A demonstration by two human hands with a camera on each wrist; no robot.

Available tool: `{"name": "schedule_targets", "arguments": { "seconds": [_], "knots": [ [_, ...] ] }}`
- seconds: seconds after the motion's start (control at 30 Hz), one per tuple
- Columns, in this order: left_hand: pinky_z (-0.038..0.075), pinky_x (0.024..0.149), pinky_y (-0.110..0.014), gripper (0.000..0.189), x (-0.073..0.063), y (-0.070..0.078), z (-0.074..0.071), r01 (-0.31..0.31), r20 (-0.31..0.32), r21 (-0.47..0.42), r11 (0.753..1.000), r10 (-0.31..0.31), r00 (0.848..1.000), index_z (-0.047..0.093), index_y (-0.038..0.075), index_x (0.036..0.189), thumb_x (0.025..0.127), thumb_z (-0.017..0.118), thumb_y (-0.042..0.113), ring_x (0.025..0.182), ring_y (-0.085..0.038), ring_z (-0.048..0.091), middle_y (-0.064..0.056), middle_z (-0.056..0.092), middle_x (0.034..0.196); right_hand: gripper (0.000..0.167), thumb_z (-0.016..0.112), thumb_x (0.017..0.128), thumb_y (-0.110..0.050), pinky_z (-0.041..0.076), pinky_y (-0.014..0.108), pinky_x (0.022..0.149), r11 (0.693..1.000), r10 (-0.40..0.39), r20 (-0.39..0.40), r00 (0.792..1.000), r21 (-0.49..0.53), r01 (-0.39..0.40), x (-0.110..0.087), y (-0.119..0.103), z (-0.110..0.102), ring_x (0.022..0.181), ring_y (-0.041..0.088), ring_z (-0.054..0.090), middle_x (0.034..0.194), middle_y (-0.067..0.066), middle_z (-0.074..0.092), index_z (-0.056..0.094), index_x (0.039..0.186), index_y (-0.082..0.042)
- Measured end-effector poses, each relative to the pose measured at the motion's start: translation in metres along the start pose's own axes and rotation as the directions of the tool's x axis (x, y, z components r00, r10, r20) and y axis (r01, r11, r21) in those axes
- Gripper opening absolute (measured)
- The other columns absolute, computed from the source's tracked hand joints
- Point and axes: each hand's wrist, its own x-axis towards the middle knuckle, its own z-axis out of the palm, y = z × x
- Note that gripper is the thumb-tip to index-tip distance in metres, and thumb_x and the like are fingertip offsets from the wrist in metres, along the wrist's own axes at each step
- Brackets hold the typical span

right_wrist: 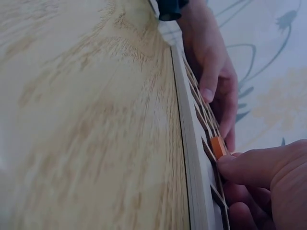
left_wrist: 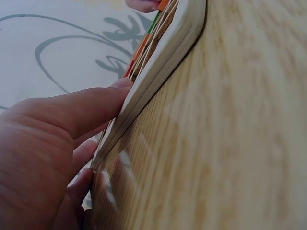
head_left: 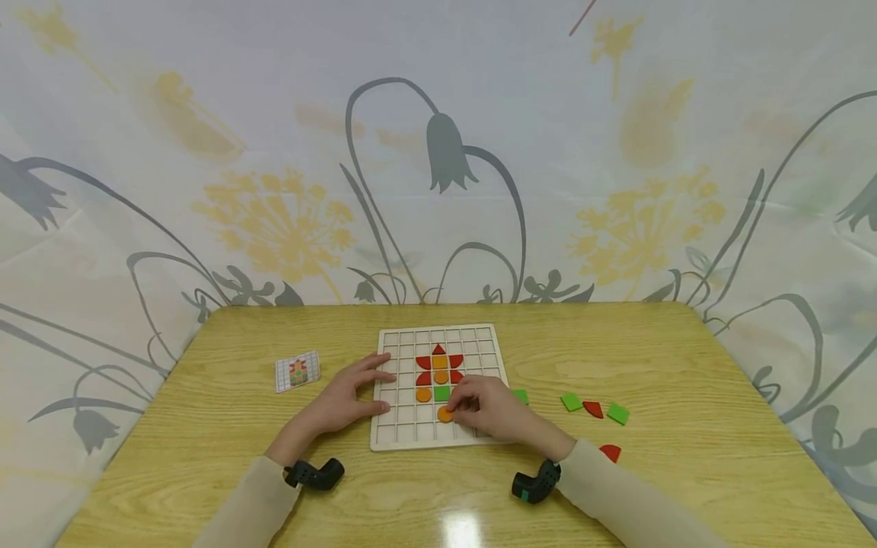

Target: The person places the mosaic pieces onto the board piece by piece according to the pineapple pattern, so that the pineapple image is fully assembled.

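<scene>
A white wooden grid board (head_left: 406, 434) lies on the table in the head view. On it stand red petal-shaped pieces (head_left: 423, 363), an orange square (head_left: 439, 362), orange discs (head_left: 424, 394) and a green square (head_left: 441, 393). My right hand (head_left: 495, 409) pinches another orange disc (head_left: 445, 415) between thumb and fingers, low over the grid below the green square. In the right wrist view this disc (right_wrist: 218, 147) is tilted on edge at the grid. My left hand (head_left: 348, 396) rests on the board's left edge, fingers spread and fairly straight.
Left of the board lies a small pattern card (head_left: 298, 371). Loose green squares (head_left: 618, 413) and red quarter pieces (head_left: 593, 409) lie to the right, one red piece (head_left: 610, 453) beside the right sleeve. Another green piece (head_left: 521, 396) shows partly behind the right hand.
</scene>
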Motion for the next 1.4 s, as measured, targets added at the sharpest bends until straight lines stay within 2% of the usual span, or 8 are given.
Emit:
{"name": "schedule_targets", "arguments": {
  "seconds": [0.33,0.53,0.67,0.97,1.2,1.4],
  "knots": [
    [0.024,0.111,-0.066,0.04,-0.001,0.002,-0.001,0.01,0.004,-0.011,1.0,-0.01,1.0,0.067,0.009,0.127,0.091,0.075,0.025,0.146,-0.041,0.024,-0.015,0.038,0.156,0.005,0.074,0.091,-0.012,0.047,0.024,0.062,0.998,0.03,0.016,0.999,-0.05,-0.029,0.002,-0.003,0.001,0.071,0.005,0.052,0.088,-0.011,0.061,0.075,0.091,-0.016],
    [0.024,0.111,-0.065,0.04,-0.001,0.001,0.0,0.005,0.0,-0.017,1.0,-0.005,1.0,0.067,0.009,0.127,0.091,0.075,0.024,0.146,-0.04,0.024,-0.015,0.038,0.156,0.005,0.074,0.092,-0.019,0.045,0.024,0.061,0.993,0.096,0.025,0.995,-0.072,-0.094,0.006,-0.008,0.001,0.069,0.005,0.05,0.084,-0.013,0.058,0.075,0.088,-0.015],
    [0.024,0.111,-0.065,0.039,-0.001,0.001,0.0,0.001,0.0,-0.019,1.0,-0.001,1.0,0.068,0.008,0.126,0.091,0.075,0.023,0.146,-0.041,0.024,-0.015,0.038,0.156,0.004,0.074,0.091,-0.016,0.045,0.024,0.061,0.988,0.132,0.029,0.991,-0.08,-0.129,0.007,-0.01,0.002,0.07,0.005,0.051,0.082,-0.012,0.058,0.073,0.087,-0.017],
    [0.024,0.11,-0.066,0.039,0.0,0.002,-0.001,0.005,-0.002,-0.014,1.0,-0.005,1.0,0.068,0.009,0.126,0.09,0.075,0.024,0.146,-0.04,0.024,-0.015,0.038,0.156,0.007,0.075,0.09,-0.011,0.045,0.024,0.061,0.989,0.115,0.012,0.993,-0.096,-0.114,0.008,-0.013,0.004,0.069,0.005,0.05,0.079,-0.012,0.055,0.072,0.086,-0.017],
    [0.024,0.111,-0.066,0.039,0.0,0.002,-0.001,0.007,0.001,-0.021,1.0,-0.007,1.0,0.068,0.009,0.126,0.09,0.075,0.024,0.146,-0.04,0.024,-0.015,0.038,0.156,0.005,0.073,0.091,-0.009,0.049,0.024,0.066,0.994,0.099,0.024,0.995,-0.038,-0.098,0.005,-0.011,-0.002,0.074,0.005,0.055,0.084,-0.011,0.061,0.074,0.091,-0.014],
    [0.024,0.111,-0.065,0.039,-0.001,0.001,-0.001,0.009,0.001,-0.021,1.0,-0.009,1.0,0.068,0.01,0.126,0.09,0.076,0.025,0.146,-0.04,0.024,-0.014,0.038,0.156,0.007,0.071,0.092,-0.006,0.053,0.026,0.071,0.998,0.068,0.005,0.998,0.013,-0.068,-0.002,-0.004,-0.017,0.079,0.007,0.06,0.09,-0.005,0.067,0.073,0.095,-0.011]
  ]
}}
